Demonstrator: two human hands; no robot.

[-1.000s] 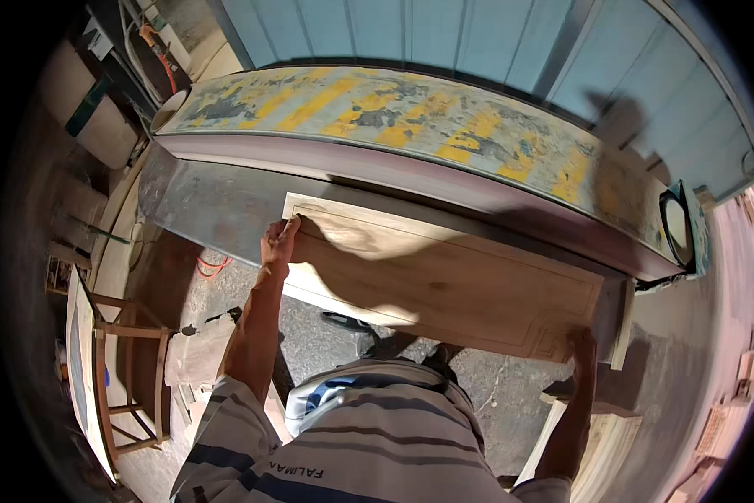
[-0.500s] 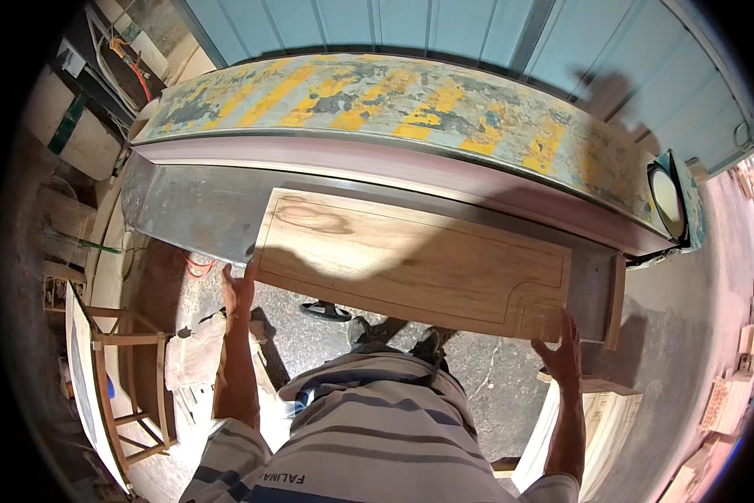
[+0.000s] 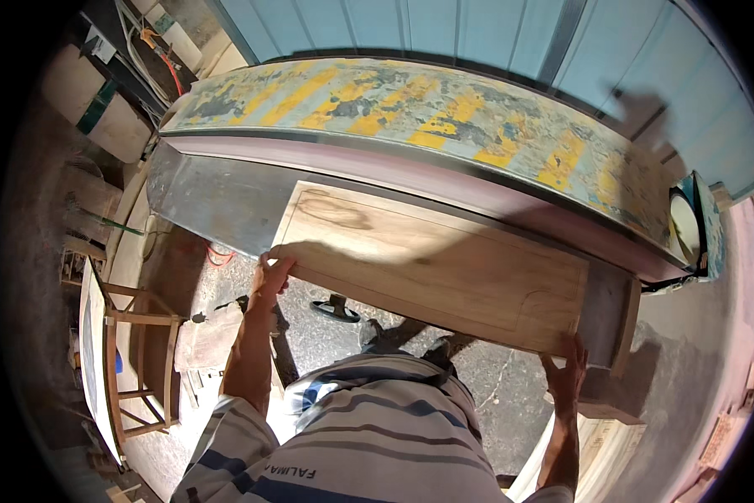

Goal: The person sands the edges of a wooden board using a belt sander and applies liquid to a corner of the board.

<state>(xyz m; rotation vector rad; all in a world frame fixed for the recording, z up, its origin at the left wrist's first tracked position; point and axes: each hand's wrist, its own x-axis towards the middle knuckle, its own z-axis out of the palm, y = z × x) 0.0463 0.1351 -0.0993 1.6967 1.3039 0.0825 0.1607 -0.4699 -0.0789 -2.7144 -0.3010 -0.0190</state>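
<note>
The wooden panel (image 3: 444, 268) is tan with brown grain; yellow stripes cross the mottled grey-green machine cover (image 3: 377, 101); the belt (image 3: 393, 168) is pink, the bench (image 3: 217, 193) grey, the shirt (image 3: 368, 436) white with navy stripes.

Facing me, a whitish short-sleeved shirt (image 3: 364, 448) with navy and brown stripes (image 3: 385, 429), small dark lettering (image 3: 297, 472), dark shoes (image 3: 438, 350).

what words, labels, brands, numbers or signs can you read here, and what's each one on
Striped shirt: one short line of dark capitals near the lower edge, not copied out here.
Machine casing: worn yellow stripes, no readable words.
Wooden panel: thin outline lines, no legible lettering.
Nothing else is readable.
</note>
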